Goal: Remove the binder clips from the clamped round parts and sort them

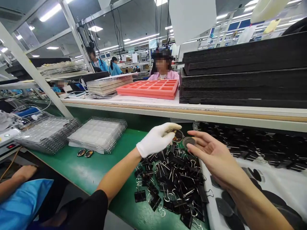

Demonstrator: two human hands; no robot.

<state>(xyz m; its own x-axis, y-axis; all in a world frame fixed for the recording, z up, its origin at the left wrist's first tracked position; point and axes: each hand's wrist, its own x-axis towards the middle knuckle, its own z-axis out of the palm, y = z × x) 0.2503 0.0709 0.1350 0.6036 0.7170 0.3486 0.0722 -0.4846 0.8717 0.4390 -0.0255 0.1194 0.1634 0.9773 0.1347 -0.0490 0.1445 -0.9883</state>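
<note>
The small round dark-centred part [177, 135] sits pinched at the fingertips of my gloved left hand [155, 140], grip closed on it, held above the far edge of the binder-clip pile [172, 182]; just to its right a grey disc [188, 141] rests under the thumb of my bare right hand [213, 156], fingers clamped lightly on it, palm turned up; the two pieces are just beside each other, almost touching; the clips lie heaped on the green surface [83, 169] below both hands; to the left, two more oval parts [85, 153] lie near a stack of clear trays [98, 134]; on the far shelf sits a red tray [150, 88], with black foam sheets [242, 73] stacked to its right.
</note>
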